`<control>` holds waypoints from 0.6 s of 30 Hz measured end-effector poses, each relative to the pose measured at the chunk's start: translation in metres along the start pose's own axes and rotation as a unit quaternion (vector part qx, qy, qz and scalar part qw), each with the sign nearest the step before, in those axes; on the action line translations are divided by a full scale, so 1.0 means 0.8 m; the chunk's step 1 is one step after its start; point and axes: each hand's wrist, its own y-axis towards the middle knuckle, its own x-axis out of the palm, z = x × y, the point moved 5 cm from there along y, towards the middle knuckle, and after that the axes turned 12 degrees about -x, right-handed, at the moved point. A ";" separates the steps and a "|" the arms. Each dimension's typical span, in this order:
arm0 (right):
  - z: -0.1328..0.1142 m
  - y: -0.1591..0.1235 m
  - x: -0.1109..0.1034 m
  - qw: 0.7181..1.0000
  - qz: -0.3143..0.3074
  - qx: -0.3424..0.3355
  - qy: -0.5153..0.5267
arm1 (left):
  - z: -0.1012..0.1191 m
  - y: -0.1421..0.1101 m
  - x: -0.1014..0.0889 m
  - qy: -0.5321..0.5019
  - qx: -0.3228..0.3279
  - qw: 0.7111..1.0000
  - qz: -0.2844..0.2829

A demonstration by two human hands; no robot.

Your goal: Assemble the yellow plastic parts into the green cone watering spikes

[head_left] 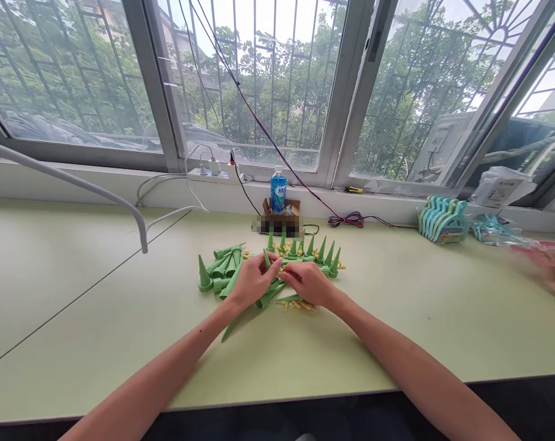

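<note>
My left hand (252, 280) is closed around a green plastic cone spike (267, 260) that points up between thumb and fingers. Close against it, my right hand (307, 282) pinches what looks like a small yellow plastic piece (280, 271) at the spike's lower end; the fingers partly hide it. Loose green cones (220, 266) lie heaped by my left hand, one standing upright (204, 275). Behind my hands, several upright green cones with yellow pieces (322, 250) stand in rows. Small yellow pieces (298, 304) lie in a pile below my right hand.
A small cardboard box (282, 218) with a blue bottle (278, 191) stands at the back by the window. A coiled cable (346, 219) and teal hangers (443, 219) lie further right. Another person's blurred hand (553, 266) is at the right edge. A white curved tube (98, 190) crosses the left.
</note>
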 end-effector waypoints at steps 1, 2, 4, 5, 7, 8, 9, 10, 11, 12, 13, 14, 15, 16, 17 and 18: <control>0.000 0.000 0.000 1.000 0.001 0.004 0.006 | 0.000 0.000 0.000 -0.001 0.000 1.000 0.002; 0.000 -0.001 0.000 1.000 0.003 0.008 0.014 | 0.001 0.000 0.000 -0.002 0.001 1.000 0.002; -0.001 -0.002 -0.001 0.999 0.006 0.010 0.032 | 0.002 0.000 0.000 -0.004 0.002 1.000 0.002; -0.002 -0.002 -0.001 0.999 0.007 0.009 0.037 | 0.002 0.000 0.000 -0.004 0.003 1.000 0.001; -0.002 -0.002 0.000 0.999 0.007 0.007 0.040 | 0.002 0.001 0.000 -0.003 0.002 1.000 0.001; -0.002 -0.002 0.000 0.999 0.006 0.004 0.039 | 0.002 0.001 0.001 -0.002 0.002 1.000 0.002; -0.002 -0.001 0.001 0.999 0.005 0.002 0.036 | 0.002 0.001 0.001 -0.002 0.002 1.000 0.002; -0.001 -0.001 0.001 1.000 0.003 0.000 0.031 | 0.002 0.000 0.001 -0.002 0.003 1.000 0.002; 0.000 -0.001 0.002 1.000 0.002 -0.002 0.026 | 0.002 0.000 0.001 -0.001 0.005 1.000 0.002; 0.001 0.000 0.002 1.000 0.001 -0.003 0.021 | 0.002 0.000 0.001 -0.001 0.007 1.000 0.001; 0.002 0.000 0.002 1.000 -0.001 -0.004 0.016 | 0.002 -0.001 0.002 0.000 0.008 1.000 -0.001; 0.002 0.001 0.003 1.000 -0.002 -0.004 0.011 | 0.001 -0.001 0.002 0.000 0.009 1.000 -0.002; 0.003 0.001 0.003 1.000 -0.004 -0.004 0.006 | 0.001 -0.001 0.002 0.001 0.009 1.000 -0.003; 0.003 0.001 0.002 1.000 -0.005 -0.004 0.001 | 0.001 -0.001 0.002 0.001 0.009 1.000 -0.004; 0.002 0.001 0.002 1.000 -0.006 -0.002 -0.001 | 0.001 -0.001 0.002 0.001 0.009 1.000 -0.005; 0.002 0.000 0.001 1.000 -0.006 0.002 0.000 | 0.001 -0.001 0.002 0.001 0.009 1.000 -0.005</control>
